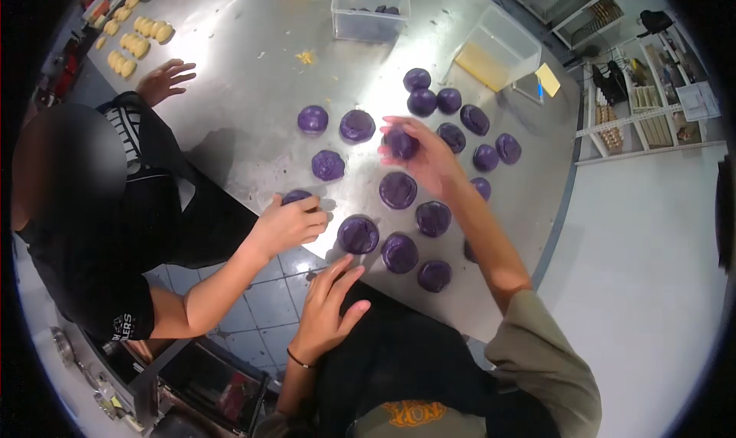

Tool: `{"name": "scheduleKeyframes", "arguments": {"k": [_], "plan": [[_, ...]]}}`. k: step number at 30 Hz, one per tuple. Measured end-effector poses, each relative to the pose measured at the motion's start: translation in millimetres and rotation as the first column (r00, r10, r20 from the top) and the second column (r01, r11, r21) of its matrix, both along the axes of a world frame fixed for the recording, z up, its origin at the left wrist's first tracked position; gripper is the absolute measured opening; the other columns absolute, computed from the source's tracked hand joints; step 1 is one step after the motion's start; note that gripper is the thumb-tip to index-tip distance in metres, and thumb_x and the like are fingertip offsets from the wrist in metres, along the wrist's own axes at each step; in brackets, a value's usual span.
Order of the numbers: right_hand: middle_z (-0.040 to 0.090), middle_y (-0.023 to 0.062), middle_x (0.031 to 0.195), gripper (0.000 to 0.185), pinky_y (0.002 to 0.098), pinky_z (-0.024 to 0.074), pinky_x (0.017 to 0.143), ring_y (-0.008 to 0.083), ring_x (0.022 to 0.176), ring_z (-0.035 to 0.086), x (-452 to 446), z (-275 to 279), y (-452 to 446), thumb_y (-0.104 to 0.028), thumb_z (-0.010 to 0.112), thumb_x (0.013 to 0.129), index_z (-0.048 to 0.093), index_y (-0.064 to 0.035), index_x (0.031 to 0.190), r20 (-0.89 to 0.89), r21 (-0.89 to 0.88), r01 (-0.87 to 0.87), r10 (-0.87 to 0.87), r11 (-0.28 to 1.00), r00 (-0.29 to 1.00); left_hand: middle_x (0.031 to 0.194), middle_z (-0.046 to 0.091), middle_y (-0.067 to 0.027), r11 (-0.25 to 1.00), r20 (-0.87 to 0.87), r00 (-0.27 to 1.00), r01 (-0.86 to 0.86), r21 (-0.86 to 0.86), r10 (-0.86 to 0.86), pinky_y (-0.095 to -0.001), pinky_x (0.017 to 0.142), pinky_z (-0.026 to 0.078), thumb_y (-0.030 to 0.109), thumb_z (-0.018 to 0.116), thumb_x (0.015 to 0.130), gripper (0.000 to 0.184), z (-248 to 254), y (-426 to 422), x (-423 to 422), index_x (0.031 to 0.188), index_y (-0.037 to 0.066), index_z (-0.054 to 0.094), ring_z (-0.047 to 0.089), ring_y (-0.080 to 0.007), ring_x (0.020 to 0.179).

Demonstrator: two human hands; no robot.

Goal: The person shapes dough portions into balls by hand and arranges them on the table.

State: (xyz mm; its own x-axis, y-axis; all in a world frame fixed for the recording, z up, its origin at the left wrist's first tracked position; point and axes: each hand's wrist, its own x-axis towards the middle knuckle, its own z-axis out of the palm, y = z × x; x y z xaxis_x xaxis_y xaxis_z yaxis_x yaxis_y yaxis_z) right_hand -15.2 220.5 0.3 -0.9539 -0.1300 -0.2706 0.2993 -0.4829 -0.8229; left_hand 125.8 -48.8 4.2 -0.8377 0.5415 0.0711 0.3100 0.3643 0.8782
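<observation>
My right hand curls its fingers around a purple dough ball above the metal table. My left hand is open at the table's near edge, fingers spread, with nothing in it. Just beyond its fingertips lies a flattened purple dough piece. Several more purple dough pieces surround my hands, among them a round one below my right hand and one with a creased top to its left.
At my left, a co-worker's hand covers another purple dough ball; their other hand is over the table. At the back stand a clear tub with dark pieces and one with yellow contents. Yellow dough pieces lie far left.
</observation>
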Motion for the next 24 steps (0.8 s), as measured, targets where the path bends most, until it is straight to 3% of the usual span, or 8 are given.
{"name": "scheduleKeyframes", "arguments": {"k": [1, 3, 6, 10, 18, 20, 21, 24], "plan": [[0.055, 0.0111, 0.114, 0.038, 0.0334, 0.0502, 0.083, 0.0231, 0.097, 0.059, -14.4, 13.6, -2.4, -0.021, 0.05, 0.095, 0.048, -0.0046, 0.129, -0.011, 0.257, 0.007, -0.004, 0.966, 1.0, 0.131, 0.049, -0.0194, 1.0, -0.009, 1.0, -0.008, 0.01, 0.009, -0.0411, 0.1, 0.038, 0.026, 0.069, 0.083, 0.047, 0.4, 0.0, -1.4, 0.123, 0.003, 0.055, 0.048, -0.0355, 0.12], [0.055, 0.0113, 0.112, 0.043, 0.0326, 0.0488, 0.084, 0.0231, 0.099, 0.058, -48.8, 10.7, 5.3, -0.016, 0.061, 0.089, 0.048, -0.0074, 0.129, -0.337, 0.812, 0.161, 0.226, 0.561, 0.914, 0.13, 0.05, -0.0174, 0.999, -0.07, 0.997, -0.016, -0.037, 0.014, -0.0408, 0.098, 0.041, 0.02, 0.072, 0.08, 0.046, 0.9, -2.4, -3.2, 0.121, 0.005, 0.057, 0.05, -0.0341, 0.117], [0.054, 0.0144, 0.113, 0.052, 0.0341, 0.0475, 0.086, 0.0256, 0.1, 0.057, -92.3, -1.5, 9.3, -0.015, 0.069, 0.081, 0.048, -0.0077, 0.128, -0.494, 0.868, 0.399, 0.451, 0.294, 0.743, 0.128, 0.052, -0.0155, 0.998, -0.163, 0.987, -0.013, -0.055, 0.003, -0.0406, 0.094, 0.043, 0.015, 0.074, 0.077, 0.046, 3.3, -4.6, -5.2, 0.119, 0.006, 0.058, 0.052, -0.0329, 0.113], [0.052, 0.0166, 0.115, 0.058, 0.0364, 0.0459, 0.089, 0.0307, 0.104, 0.055, -116.0, -21.3, 8.1, -0.015, 0.071, 0.075, 0.048, -0.0074, 0.127, -0.34, 0.94, 0.282, 0.526, 0.191, 0.779, 0.126, 0.053, -0.0141, 0.998, -0.199, 0.98, -0.032, -0.061, 0.02, -0.0393, 0.091, 0.044, 0.011, 0.076, 0.075, 0.046, 5.0, -7.5, -2.8, 0.118, 0.008, 0.059, 0.055, -0.0317, 0.11], [0.052, 0.0197, 0.116, 0.063, 0.0392, 0.0456, 0.09, 0.0355, 0.105, 0.054, -130.9, -39.5, -7.3, -0.022, 0.072, 0.075, 0.044, -0.0094, 0.13, -0.291, 0.957, 0.225, 0.555, 0.185, 0.779, 0.126, 0.053, -0.0139, 0.992, -0.128, 0.986, -0.111, -0.061, 0.103, -0.0386, 0.09, 0.045, 0.009, 0.075, 0.074, 0.046, -5.0, -23.4, 8.2, 0.117, 0.008, 0.06, 0.056, -0.0307, 0.106], [0.054, 0.0177, 0.124, 0.067, 0.0367, 0.0412, 0.098, 0.0328, 0.118, 0.051, -132.7, -38.7, -7.2, -0.028, 0.074, 0.076, 0.044, -0.0096, 0.133, -0.093, 0.927, 0.284, 0.583, -0.246, 0.807, 0.125, 0.053, -0.014, 0.99, -0.135, 0.985, -0.116, -0.082, 0.105, -0.0386, 0.089, 0.045, 0.009, 0.075, 0.074, 0.046, -4.0, -26.9, 7.3, 0.117, 0.008, 0.06, 0.057, -0.0309, 0.105], [0.054, 0.0177, 0.124, 0.067, 0.0367, 0.0412, 0.098, 0.0328, 0.118, 0.051, -135.5, -37.9, -2.5, -0.028, 0.074, 0.076, 0.044, -0.0096, 0.133, -0.091, 0.926, 0.284, 0.583, -0.247, 0.807, 0.125, 0.053, -0.014, 0.99, -0.134, 0.985, -0.116, -0.08, 0.105, -0.0386, 0.089, 0.045, 0.009, 0.075, 0.074, 0.046, -4.5, -28.0, 6.4, 0.117, 0.008, 0.06, 0.057, -0.0309, 0.105], [0.057, 0.0118, 0.126, 0.06, 0.0369, 0.0398, 0.101, 0.0279, 0.117, 0.053, -143.0, -42.1, 16.4, -0.035, 0.07, 0.082, 0.048, -0.0102, 0.132, -0.425, 0.905, 0.333, 0.546, 0.265, 0.722, 0.124, 0.054, -0.0139, 0.987, -0.118, 0.985, -0.138, -0.08, 0.129, -0.0389, 0.09, 0.045, 0.009, 0.074, 0.075, 0.043, -7.4, -30.7, 8.4, 0.117, 0.009, 0.061, 0.056, -0.0313, 0.103]]}}
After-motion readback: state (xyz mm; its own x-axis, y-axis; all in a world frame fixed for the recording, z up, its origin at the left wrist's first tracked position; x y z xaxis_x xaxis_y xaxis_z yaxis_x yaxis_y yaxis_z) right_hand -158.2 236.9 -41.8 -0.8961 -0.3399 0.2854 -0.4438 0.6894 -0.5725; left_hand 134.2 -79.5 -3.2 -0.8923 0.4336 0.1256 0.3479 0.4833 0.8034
